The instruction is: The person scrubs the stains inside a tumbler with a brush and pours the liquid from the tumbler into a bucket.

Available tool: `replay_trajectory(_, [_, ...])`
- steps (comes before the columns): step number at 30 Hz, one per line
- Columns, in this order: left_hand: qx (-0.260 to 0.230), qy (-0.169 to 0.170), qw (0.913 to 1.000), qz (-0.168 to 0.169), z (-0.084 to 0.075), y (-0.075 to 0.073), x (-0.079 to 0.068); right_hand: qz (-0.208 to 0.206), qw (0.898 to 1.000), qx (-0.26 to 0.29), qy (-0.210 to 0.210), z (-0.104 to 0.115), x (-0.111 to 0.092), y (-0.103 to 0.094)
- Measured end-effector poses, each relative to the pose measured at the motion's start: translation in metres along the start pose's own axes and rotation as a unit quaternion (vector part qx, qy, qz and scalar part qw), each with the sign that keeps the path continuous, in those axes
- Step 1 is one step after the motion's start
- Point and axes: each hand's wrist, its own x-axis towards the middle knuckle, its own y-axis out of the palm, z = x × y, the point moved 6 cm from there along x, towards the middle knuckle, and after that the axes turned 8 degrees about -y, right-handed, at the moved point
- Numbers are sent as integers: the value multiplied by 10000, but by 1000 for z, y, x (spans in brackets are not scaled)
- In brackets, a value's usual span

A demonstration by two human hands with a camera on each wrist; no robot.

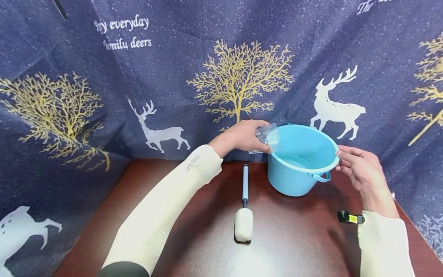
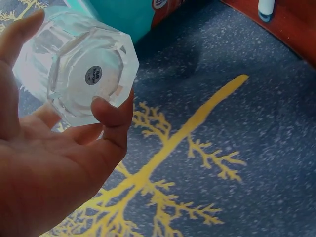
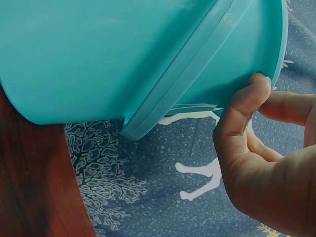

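My left hand grips a clear glass cup, tipped on its side at the left rim of a light blue bucket. In the left wrist view, the cup's faceted base faces the camera and bears a small round sticker; fingers and thumb wrap around its sides. At the bucket's right side, my right hand pinches the rim between thumb and fingers, as the right wrist view shows on the bucket. The bucket stands upright on the table, with what looks like water at its bottom.
A sponge brush with a white head and blue handle lies on the dark red-brown table, left of and nearer than the bucket. Behind the table hangs a dark blue cloth printed with deer and trees. The bucket's handle hangs down at its front.
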Motion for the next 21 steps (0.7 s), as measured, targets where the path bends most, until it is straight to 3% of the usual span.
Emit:
replay_trajectory(7, [-554, -85, 9983, -175, 16, 6, -4, 2, 10000, 18, 39, 0, 0, 0])
replay_trajectory(14, [-763, -120, 9964, -343, 25, 10, -7, 28, 9999, 88, 47, 2, 0, 1])
replay_trajectory(21, [-1334, 140, 9883, -726, 36, 22, -15, 18, 9998, 163, 58, 0, 1, 0])
